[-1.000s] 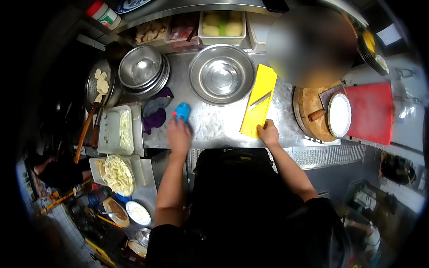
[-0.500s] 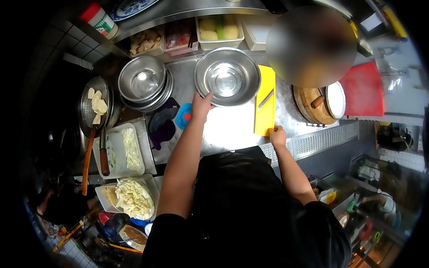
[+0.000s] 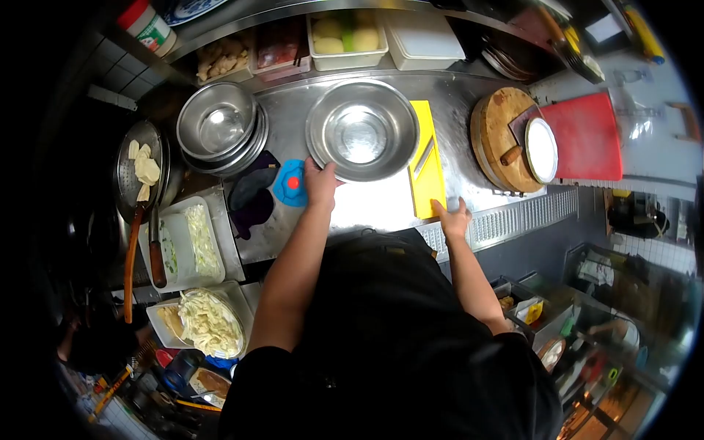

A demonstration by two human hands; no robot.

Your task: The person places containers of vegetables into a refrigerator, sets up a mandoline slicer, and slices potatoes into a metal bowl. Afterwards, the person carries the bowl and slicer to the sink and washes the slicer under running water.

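Note:
A wide metal bowl (image 3: 362, 132) stands on the steel counter, with my left hand (image 3: 321, 185) at its near left rim, fingers closed on the edge. Right of the bowl lies a yellow slicer (image 3: 427, 176) with a slanted blade. My right hand (image 3: 454, 218) is at the slicer's near end, its fingers apart and a fingertip touching the corner. The blue holder with a red centre (image 3: 292, 183) rests on the counter just left of my left hand. Dark purple gloves or cloths (image 3: 253, 198) lie beside it.
Stacked metal bowls (image 3: 218, 123) stand at the left, near a strainer (image 3: 141, 165) and a tub of shredded vegetable (image 3: 202, 246). At the right are a round wooden block (image 3: 499, 121) and a red board (image 3: 587, 139). Food tubs (image 3: 349, 60) line the back.
My left hand has let go of the blue holder and taken the bowl's rim. My right hand's fingers have spread at the slicer's near end. The whole view has shifted.

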